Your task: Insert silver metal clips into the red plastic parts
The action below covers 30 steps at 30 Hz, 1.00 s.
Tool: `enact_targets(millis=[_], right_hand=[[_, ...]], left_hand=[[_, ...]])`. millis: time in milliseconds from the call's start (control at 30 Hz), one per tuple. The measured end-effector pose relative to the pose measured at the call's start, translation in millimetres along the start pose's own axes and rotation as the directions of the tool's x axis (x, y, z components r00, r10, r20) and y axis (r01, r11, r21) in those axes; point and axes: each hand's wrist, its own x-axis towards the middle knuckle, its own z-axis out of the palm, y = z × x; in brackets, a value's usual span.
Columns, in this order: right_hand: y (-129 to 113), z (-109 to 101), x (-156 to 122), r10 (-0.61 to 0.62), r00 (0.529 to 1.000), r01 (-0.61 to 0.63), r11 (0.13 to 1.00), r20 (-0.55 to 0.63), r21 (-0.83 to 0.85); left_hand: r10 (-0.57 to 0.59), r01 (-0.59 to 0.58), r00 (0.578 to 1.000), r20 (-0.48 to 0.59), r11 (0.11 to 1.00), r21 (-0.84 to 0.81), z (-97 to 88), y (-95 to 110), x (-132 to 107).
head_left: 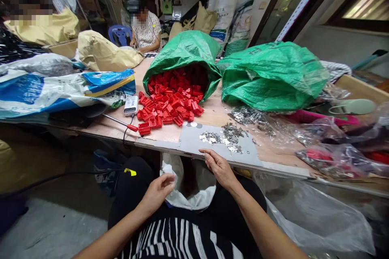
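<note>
My left hand [158,192] hovers at the left rim of a white sack [197,202] between my knees. Its fingers are loosely bent with the thumb apart, and nothing shows in them. At the table's front edge, my right hand [219,169] is closed, thumb near the forefinger, on a tiny thin metal piece [204,153]. Just beyond it, small flat metal pieces [225,139] lie scattered on a grey sheet [191,139]. Red plastic parts [170,105] spill from a green woven sack [185,48] onto the table.
A screwdriver [121,123] and a white device with a cable [131,105] lie left of the red parts. Another green sack [273,76] and clear plastic bags [331,157] are at right. Blue-white packaging [60,93] covers the left. A person [146,28] sits across the table.
</note>
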Motion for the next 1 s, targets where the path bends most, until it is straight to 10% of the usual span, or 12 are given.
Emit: enact_targets(millis=[167,367,500,733,1000], right_hand=[[-16.3,1.2,20.0,-0.058,0.998,0.063,0.982,0.031,-0.179],[-40.7,37.3,63.3,-0.193,0.964,0.244,0.913,0.181,-0.327],[-56.9,78.7,97.3,-0.294,0.907,0.409,0.791,0.302,-0.456],[-87.5,145.5,146.6,-0.323,0.864,0.502,0.489,0.386,-0.714],[-86.9,148.6,156.3,-0.279,0.896,0.438,0.432,0.345,-0.789]], left_hand=[[0.151,-0.126,0.988,-0.015,0.872,0.473,-64.7,-30.8,-65.6],[0.211,-0.008,0.961,-0.180,0.671,0.742,-123.1,-98.4,-119.9],[0.294,0.034,0.918,-0.266,0.610,0.792,-126.5,-122.2,-127.0],[0.219,-0.021,0.962,-0.166,0.661,0.750,-126.7,-127.6,-144.1],[0.252,0.114,0.881,-0.401,0.709,0.696,-109.3,-135.1,-118.6]])
